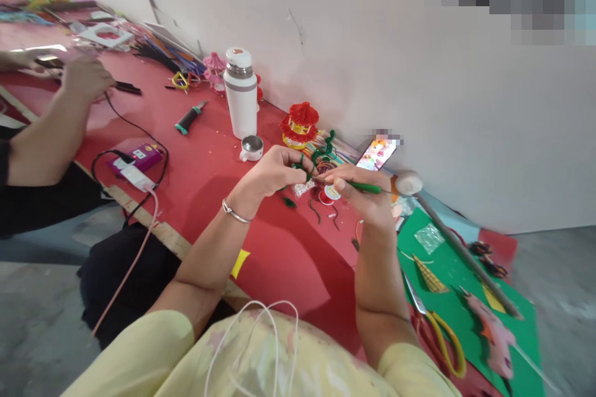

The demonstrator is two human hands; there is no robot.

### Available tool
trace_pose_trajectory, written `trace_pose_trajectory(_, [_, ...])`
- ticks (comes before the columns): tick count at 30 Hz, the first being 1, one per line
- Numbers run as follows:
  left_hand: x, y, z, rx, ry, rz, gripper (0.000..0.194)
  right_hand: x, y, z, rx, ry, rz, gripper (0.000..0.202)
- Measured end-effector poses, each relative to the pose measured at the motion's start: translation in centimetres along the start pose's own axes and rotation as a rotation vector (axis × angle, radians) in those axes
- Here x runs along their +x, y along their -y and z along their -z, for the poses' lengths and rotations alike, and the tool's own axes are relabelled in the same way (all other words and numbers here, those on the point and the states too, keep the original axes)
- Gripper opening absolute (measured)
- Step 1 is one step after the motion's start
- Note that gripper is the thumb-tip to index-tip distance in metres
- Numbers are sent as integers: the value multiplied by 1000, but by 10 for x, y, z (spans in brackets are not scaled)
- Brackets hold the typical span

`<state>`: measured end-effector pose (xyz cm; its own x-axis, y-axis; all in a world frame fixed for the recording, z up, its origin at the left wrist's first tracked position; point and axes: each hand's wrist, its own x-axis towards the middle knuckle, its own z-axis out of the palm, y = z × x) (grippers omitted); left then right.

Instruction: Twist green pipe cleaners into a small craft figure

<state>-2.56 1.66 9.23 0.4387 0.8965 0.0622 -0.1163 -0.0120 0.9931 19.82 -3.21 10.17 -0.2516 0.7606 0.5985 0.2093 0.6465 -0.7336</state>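
Observation:
My left hand (279,169) is closed, its fingertips pinching a dark green fuzzy strip (303,165), which looks like pipe cleaner, above the red table. My right hand (361,192) grips a thin tool with a green handle (367,187). The tool's slim tip points left and meets the green strip at my left fingertips; whether it passes through cannot be seen. Below and behind my hands lie a spool of red thread (329,195), a small clear bag of beads (303,188) and a curled green pipe cleaner (329,144). A red-and-yellow fuzzy ornament (302,124) stands just beyond.
A white thermos (241,99) and its metal-lined cup (252,147) stand behind left, near a knife (190,118). A lit phone (378,152) leans at the wall. Scissors (444,341) and a pink glue gun (493,329) lie right. Another person's hand (86,77) works at left.

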Motion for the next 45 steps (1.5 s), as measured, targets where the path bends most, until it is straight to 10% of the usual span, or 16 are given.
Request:
trace_pose_trajectory(10, [-1,0,-14,-119,-75,-123,15,-1,-21,-10,226,-123,-17,14])
trace_pose_trajectory(17, [3,9,-30,-250,-166,-126,25,0,-36,-35,-179,-322,282,25])
trace_pose_trajectory(23, [-1,3,-22,-121,-92,-115,21,3,-24,-20,-77,-281,167,12])
trace_pose_trajectory(30, [4,9,-41,-1,-409,-279,6,-1,-28,-25,-467,-323,361,25])
trace_pose_trajectory(36, [4,9,-35,-398,-168,-23,25,-1,-41,-33,-262,-441,320,15])
trace_pose_trajectory(45, [-1,0,-6,62,8,-82,18,-2,-47,7,179,-120,-23,17])
